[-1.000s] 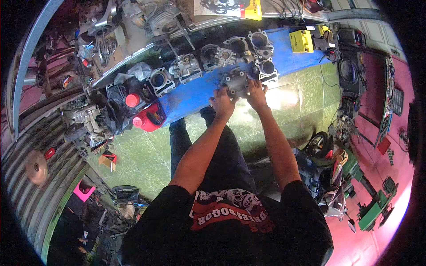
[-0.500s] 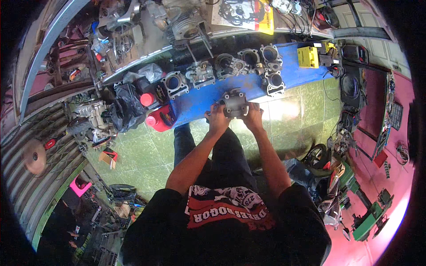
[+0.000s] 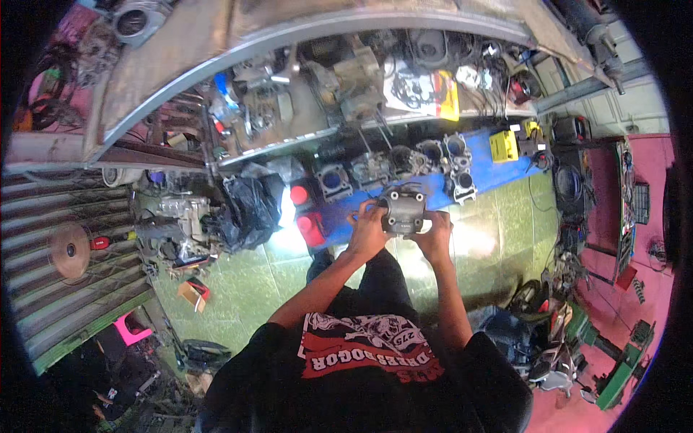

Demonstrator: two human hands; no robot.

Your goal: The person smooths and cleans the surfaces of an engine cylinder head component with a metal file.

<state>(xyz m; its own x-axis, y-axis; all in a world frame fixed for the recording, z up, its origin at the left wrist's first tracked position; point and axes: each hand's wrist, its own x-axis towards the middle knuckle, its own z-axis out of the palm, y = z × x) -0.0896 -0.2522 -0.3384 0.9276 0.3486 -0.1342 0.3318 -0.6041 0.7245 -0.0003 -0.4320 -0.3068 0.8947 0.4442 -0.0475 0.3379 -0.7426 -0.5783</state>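
Both my hands hold a grey metal engine cylinder block (image 3: 406, 208) above the near edge of the blue-topped bench (image 3: 346, 213). My left hand (image 3: 368, 234) grips its left side with bent fingers. From the other side my right hand (image 3: 436, 237) closes round its right end. Round openings show near its corners; its underside is hidden. Behind it, a row of other engine parts stands on the blue top, among them a cylinder block with an open bore (image 3: 333, 180) at the left and another cylinder block (image 3: 462, 185) at the right.
Red-capped bottles (image 3: 310, 229) stand at the bench's left end, beside a black plastic bag (image 3: 249, 213). Yellow boxes (image 3: 504, 146) sit at its right end. A cluttered shelf (image 3: 310, 115) holds a gasket set (image 3: 419, 90). Green tiles (image 3: 245, 281) cover the floor.
The view has tilted up and swung left, bringing more of the shelving in. The cylinder block has turned in my hands, showing a different face. Both hands still grip it.
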